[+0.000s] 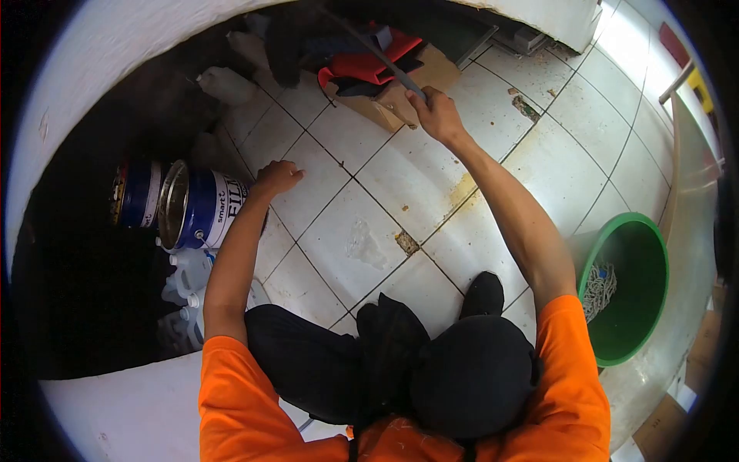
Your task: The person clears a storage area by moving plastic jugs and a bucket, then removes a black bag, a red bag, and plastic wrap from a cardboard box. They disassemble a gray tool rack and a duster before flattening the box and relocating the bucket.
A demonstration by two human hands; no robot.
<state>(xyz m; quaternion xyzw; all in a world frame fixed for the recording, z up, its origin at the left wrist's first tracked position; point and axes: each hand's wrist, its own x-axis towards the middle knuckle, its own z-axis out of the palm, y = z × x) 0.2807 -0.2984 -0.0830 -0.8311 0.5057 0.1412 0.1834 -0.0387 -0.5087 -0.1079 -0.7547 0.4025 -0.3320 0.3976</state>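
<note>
My right hand (437,115) is wrapped round the near end of a long grey pole (373,50). The pole slants up and left into the dark space, where its far end is hidden. It crosses above a cardboard box (441,71) that has a red and black item (377,68) on it. My left hand (279,177) is curled closed above the tiled floor, and nothing shows in its fingers. Nearest to it is a white and blue paint bucket (202,206) lying on its side.
A second blue bucket (138,192) and translucent plastic jugs (188,273) are on the left under a white ledge (115,69). A white jug (225,85) lies farther back. On the right, a green tub (635,300) holds a grey string mop head (599,291). Broken tile spots mark the floor (369,246).
</note>
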